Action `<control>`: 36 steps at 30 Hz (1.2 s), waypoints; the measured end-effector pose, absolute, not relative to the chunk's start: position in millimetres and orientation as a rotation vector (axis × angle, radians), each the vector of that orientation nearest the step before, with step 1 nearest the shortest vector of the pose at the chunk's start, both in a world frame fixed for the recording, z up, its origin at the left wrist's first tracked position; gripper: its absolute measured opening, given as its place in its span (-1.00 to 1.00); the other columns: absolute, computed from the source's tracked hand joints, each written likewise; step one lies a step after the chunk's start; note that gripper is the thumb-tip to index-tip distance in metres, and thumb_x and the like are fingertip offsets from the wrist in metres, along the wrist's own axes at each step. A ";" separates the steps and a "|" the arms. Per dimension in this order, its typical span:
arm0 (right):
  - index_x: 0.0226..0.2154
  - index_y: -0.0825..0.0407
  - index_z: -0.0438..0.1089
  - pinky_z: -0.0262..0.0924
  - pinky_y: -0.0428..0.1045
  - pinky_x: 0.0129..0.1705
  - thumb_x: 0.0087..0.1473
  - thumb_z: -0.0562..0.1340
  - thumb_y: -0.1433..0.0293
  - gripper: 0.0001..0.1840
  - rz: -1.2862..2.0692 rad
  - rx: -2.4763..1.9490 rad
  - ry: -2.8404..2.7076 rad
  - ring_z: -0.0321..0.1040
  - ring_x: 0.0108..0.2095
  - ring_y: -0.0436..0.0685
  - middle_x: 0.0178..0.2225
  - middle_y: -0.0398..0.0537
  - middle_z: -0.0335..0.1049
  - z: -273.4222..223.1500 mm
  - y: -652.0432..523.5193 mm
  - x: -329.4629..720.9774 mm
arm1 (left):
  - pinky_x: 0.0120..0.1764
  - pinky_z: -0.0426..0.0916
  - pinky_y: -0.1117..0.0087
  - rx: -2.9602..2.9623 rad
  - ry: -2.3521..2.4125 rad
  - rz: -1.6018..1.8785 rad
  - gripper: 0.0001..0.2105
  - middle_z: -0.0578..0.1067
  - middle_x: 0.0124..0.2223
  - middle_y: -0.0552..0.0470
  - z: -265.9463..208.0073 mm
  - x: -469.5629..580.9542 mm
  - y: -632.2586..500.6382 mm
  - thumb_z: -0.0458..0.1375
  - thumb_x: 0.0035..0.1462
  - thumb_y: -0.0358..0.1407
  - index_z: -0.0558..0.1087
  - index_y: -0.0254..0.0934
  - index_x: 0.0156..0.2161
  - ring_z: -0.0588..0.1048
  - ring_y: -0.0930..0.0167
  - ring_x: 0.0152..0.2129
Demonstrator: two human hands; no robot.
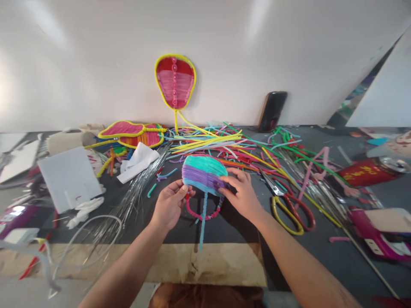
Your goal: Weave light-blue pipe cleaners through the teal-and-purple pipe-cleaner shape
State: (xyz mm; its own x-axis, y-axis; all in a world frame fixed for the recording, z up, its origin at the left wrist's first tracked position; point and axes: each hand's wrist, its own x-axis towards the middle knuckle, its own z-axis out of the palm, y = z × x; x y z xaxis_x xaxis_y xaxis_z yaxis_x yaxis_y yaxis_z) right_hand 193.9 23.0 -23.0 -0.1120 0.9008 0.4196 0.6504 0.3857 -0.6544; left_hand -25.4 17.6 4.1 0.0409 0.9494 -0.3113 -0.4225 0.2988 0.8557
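Between my hands is a pipe-cleaner piece [204, 174] with turquoise, purple and light-blue bands wound across a red loop frame. A light-blue twisted stem [202, 231] hangs down from it, and the lower red loop shows unwound. My left hand [171, 203] is closed on its lower left edge, thumb on the front. My right hand [242, 192] pinches the right edge near the purple and light-blue bands. Just to the right lie scissors [290, 209] with yellow and red handles. Behind the piece spreads a heap of loose coloured pipe cleaners [208, 141].
A finished yellow-rimmed pink and red piece [175, 83] stands against the white wall. More wound pieces [138, 132] lie left, beside thin wires [138, 188] and a white card [69, 179]. A phone [272, 111] leans at the back; a red can [374, 171] lies right.
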 end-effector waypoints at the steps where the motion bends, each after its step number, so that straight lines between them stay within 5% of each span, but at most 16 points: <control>1: -0.22 -0.12 0.46 0.15 0.22 0.01 0.05 0.25 0.33 -0.82 0.368 -1.342 -1.876 0.14 -0.02 0.27 -0.05 0.03 0.25 -24.0 23.4 190.8 | -0.40 0.36 0.57 0.656 1.049 1.171 -0.74 0.49 -0.44 0.06 3.7 -25.3 17.2 0.37 -0.17 -0.30 0.49 -0.36 -0.34 0.49 0.51 -0.50; 9: -0.36 -0.05 0.43 0.20 0.14 -0.14 0.13 0.12 0.44 -0.82 0.211 -1.434 -1.895 0.24 -0.25 0.20 -0.34 -0.03 0.41 -19.7 34.2 205.0 | -0.38 0.36 0.56 0.695 1.063 1.173 -0.74 0.49 -0.43 0.06 0.9 -26.2 19.8 0.35 -0.14 -0.29 0.49 -0.36 -0.30 0.48 0.52 -0.50; 13: -0.15 -0.03 0.39 0.07 0.28 0.04 0.03 0.18 0.44 -0.72 0.070 -1.573 -1.605 0.12 0.03 0.31 -0.01 0.10 0.24 -16.6 37.8 225.1 | -0.40 0.36 0.56 0.680 1.056 1.208 -0.75 0.47 -0.43 0.07 1.8 -28.0 21.5 0.35 -0.15 -0.29 0.48 -0.36 -0.33 0.46 0.53 -0.52; 23: -0.10 -0.09 0.32 0.28 0.07 -0.07 -0.06 0.32 0.16 -0.55 1.649 -1.089 -0.890 0.37 -0.15 0.09 -0.12 -0.07 0.39 -22.4 20.8 184.0 | -0.45 0.36 0.57 0.635 0.918 1.306 -0.81 0.42 -0.46 0.10 21.9 -36.9 17.9 0.34 -0.12 -0.30 0.42 -0.33 -0.42 0.40 0.55 -0.54; 28: -0.25 -0.02 0.41 0.31 -0.03 -0.24 -0.07 0.33 0.16 -0.67 1.740 -0.964 -0.919 0.39 -0.34 0.03 -0.32 -0.12 0.44 -14.8 20.7 184.6 | -0.45 0.38 0.52 0.629 0.868 1.231 -0.84 0.43 -0.42 0.09 19.1 -34.7 17.1 0.30 -0.07 -0.34 0.41 -0.32 -0.38 0.40 0.55 -0.54; 36: -0.23 0.00 0.42 0.29 0.03 -0.23 -0.05 0.30 0.16 -0.66 1.566 -1.079 -1.027 0.37 -0.32 0.09 -0.31 -0.08 0.43 -12.0 21.2 189.9 | -0.51 0.29 0.53 0.726 1.006 1.204 -0.76 0.43 -0.49 0.12 11.9 -30.1 17.0 0.30 -0.06 -0.25 0.32 -0.31 -0.43 0.39 0.55 -0.62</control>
